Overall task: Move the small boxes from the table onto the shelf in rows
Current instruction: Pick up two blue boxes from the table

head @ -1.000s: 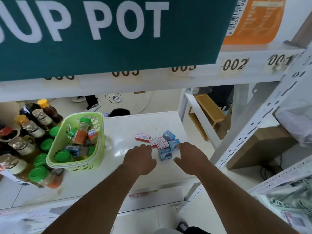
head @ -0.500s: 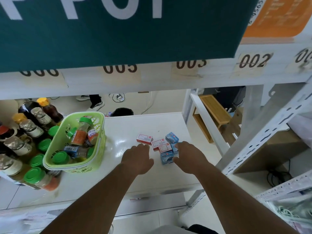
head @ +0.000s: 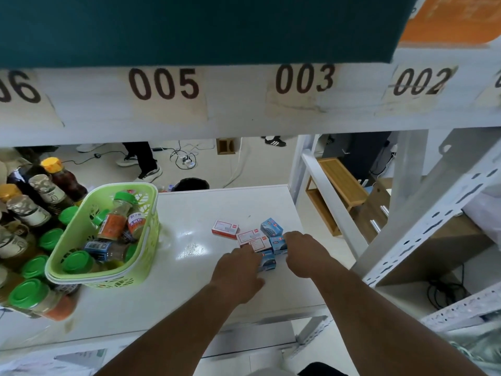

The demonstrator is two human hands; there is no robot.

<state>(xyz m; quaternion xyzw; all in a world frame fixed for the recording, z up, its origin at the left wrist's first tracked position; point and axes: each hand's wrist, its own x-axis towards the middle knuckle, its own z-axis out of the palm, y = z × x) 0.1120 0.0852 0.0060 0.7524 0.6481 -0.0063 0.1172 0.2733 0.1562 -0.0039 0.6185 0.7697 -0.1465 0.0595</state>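
Note:
Several small boxes sit in a loose cluster on the white shelf surface. One red-and-white box lies apart at the left; two more lie beside blue boxes. My left hand comes in from the near left, its fingertips against a red-and-white box and partly covering a blue box. My right hand touches another blue box from the right. Both hands' fingers are hidden under their backs. No box is lifted.
A green basket with spice jars stands left of the boxes, with bottles and green-lidded jars beyond it. A numbered shelf beam hangs low overhead. A perforated upright slants at the right. A person's legs stand behind.
Both hands have moved forward and closed in on the cluster, the left hand shifting right until it touches the boxes. My head has dropped nearer the shelf.

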